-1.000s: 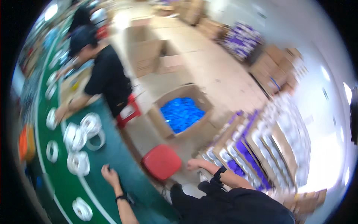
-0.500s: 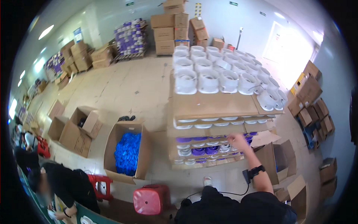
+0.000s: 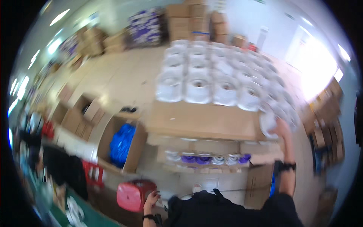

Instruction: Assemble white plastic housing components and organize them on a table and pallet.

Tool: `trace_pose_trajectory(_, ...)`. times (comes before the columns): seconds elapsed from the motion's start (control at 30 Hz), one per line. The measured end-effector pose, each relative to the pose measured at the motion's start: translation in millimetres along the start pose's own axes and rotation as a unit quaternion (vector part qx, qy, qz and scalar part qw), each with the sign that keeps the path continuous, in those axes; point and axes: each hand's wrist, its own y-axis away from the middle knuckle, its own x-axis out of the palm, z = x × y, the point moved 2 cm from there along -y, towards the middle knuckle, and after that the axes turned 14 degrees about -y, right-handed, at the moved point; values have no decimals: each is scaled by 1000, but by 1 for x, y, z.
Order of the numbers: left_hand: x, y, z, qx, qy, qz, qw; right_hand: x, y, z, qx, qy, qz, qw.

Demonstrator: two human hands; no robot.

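Rows of white round plastic housings with flanged bases stand on a cardboard sheet (image 3: 211, 119) atop a layered stack. At its near right corner my right hand (image 3: 280, 128) reaches onto a white plastic housing (image 3: 267, 123), with the fingers closed about its right side; motion blurs them. Low at the centre left, my left hand (image 3: 152, 199) is beside the red stool (image 3: 130, 196). Its fingers are loosely bent and apart, and nothing shows in them. Lower layers of the stack hold white and purple parts (image 3: 203, 159).
An open carton (image 3: 140, 145) of blue pieces (image 3: 121, 145) stands left of the stack. Another carton (image 3: 259, 185) is below its right corner. A person in black (image 3: 64, 170) works at the green table (image 3: 96, 217) at lower left. Boxes (image 3: 329, 140) are piled at the right.
My right hand has risen from beside the lower layers to the housing at the top right corner. My left hand has come into view by the stool. The view has shifted and blurred.
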Motion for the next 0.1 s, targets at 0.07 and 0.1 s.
trace_pose_trajectory(0.07,31,15,15,-56,-5,30,998,9,-10,-7,-57,-24,25,998)
trace_pose_trajectory(0.1,48,13,15,-68,-23,59,996,11,-56,42,-121,-9,43,992)
